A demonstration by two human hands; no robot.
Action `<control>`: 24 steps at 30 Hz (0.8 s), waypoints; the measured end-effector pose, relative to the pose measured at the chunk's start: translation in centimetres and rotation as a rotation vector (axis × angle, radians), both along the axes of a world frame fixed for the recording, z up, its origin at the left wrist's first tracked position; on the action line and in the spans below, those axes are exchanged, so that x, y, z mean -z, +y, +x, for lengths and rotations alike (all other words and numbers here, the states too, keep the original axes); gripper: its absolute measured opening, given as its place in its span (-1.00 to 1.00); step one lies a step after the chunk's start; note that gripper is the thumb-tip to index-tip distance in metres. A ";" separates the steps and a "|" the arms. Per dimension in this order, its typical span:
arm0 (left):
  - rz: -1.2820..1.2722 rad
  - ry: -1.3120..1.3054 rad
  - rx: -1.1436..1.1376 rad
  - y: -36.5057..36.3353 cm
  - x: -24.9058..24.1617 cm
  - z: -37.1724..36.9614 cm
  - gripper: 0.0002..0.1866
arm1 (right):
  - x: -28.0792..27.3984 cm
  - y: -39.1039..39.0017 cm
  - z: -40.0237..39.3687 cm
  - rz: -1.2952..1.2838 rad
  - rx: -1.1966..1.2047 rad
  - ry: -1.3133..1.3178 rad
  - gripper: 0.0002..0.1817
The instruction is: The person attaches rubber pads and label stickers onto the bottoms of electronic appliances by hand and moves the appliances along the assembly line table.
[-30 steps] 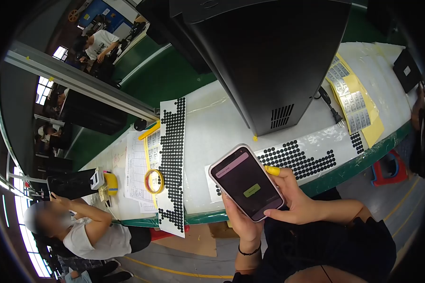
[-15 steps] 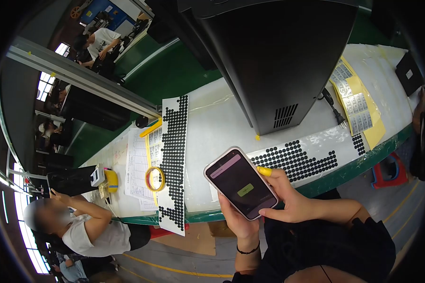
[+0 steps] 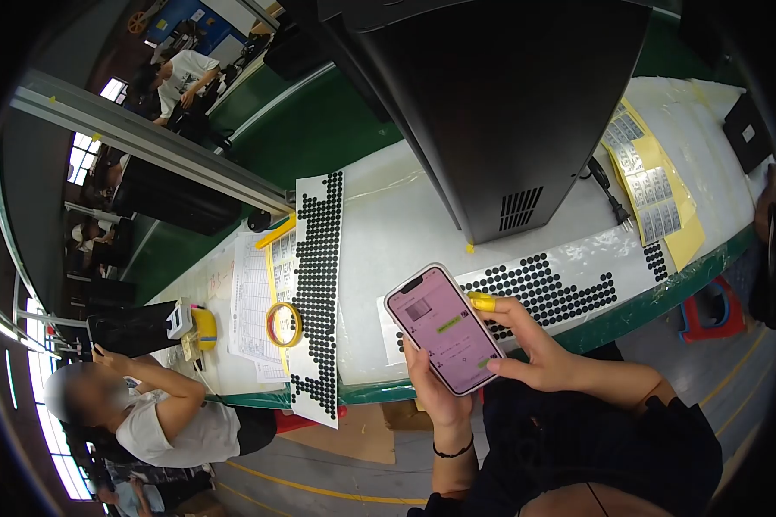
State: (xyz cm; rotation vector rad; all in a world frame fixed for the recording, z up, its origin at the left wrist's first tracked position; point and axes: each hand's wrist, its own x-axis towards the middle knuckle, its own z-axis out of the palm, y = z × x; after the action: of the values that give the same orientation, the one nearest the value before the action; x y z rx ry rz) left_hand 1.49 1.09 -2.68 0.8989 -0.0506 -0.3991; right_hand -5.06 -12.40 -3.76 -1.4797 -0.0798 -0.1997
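Observation:
A smartphone (image 3: 448, 329) in a pale case is held tilted above the table's front edge, its screen lit pink with what looks like a chat. My left hand (image 3: 437, 392) grips its lower left side, a dark band round the wrist. On the right edge, my right hand (image 3: 535, 351) holds the phone too, its thumb over the lower screen and yellow tape round one finger. Behind the phone lies a sheet of round black pads (image 3: 539, 289). A large black machine casing (image 3: 509, 121) with a vent stands beyond it.
Another pad sheet (image 3: 317, 293) lies to the left, with a yellow tape roll (image 3: 283, 326) at its edge and printed papers (image 3: 254, 302) beside it. Right of the casing are a power plug (image 3: 618, 211) and yellow label sheets (image 3: 655, 194). A co-worker (image 3: 177, 418) sits at the left.
The phone screen has switched from a dimmed view to a bright pink one. Both hands have shifted the phone slightly up and to the right.

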 end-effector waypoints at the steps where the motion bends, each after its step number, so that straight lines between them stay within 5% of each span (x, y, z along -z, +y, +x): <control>1: -0.002 -0.018 0.001 0.1 0.2 0.0 -0.44 | 0.3 -0.1 0.0 -0.002 0.003 -0.005 -0.31; 11: 0.101 -0.009 -0.039 -0.3 -0.2 -0.2 -0.47 | 0.4 -0.5 -0.2 0.119 0.006 0.028 -0.46; 14: 0.372 -0.082 -0.041 -0.3 -0.2 -0.5 -0.46 | 0.4 -0.4 -0.2 0.132 0.007 0.024 -0.46; 24: 0.072 -0.063 -0.007 0.0 0.0 -0.4 -0.49 | 0.7 0.1 -0.2 0.198 0.033 0.014 -0.45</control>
State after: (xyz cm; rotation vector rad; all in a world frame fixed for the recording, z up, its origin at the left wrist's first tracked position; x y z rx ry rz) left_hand 1.13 1.10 -2.68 0.9823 -0.0914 -0.3680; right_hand -5.25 -12.33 -4.47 -1.2860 -0.0231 -0.2176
